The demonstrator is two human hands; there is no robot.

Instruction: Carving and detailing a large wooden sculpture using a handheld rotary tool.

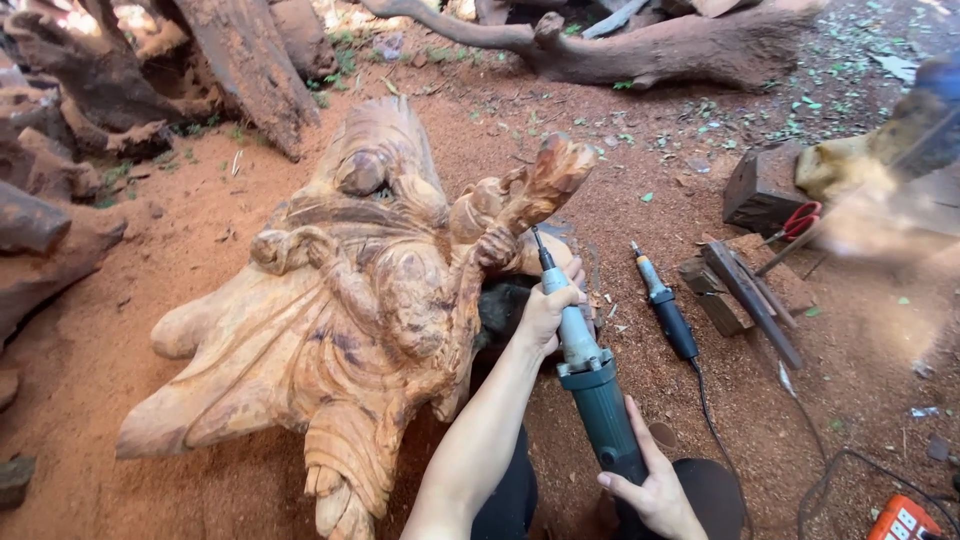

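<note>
Place: outdoor woodcarving yard.
Ground: red sawdust-strewn earth (120, 360).
Stock: raw tree roots (640, 50), stumps.
Work: large carved wooden figure (350, 290).
Tools: spare die grinder (665, 305), red-handled scissors (800, 220).

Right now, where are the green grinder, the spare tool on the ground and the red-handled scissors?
green grinder (598, 400), head view, on its green body.
spare tool (668, 312), head view, on its dark grip.
red-handled scissors (800, 220), head view, on a red handle loop.
</note>
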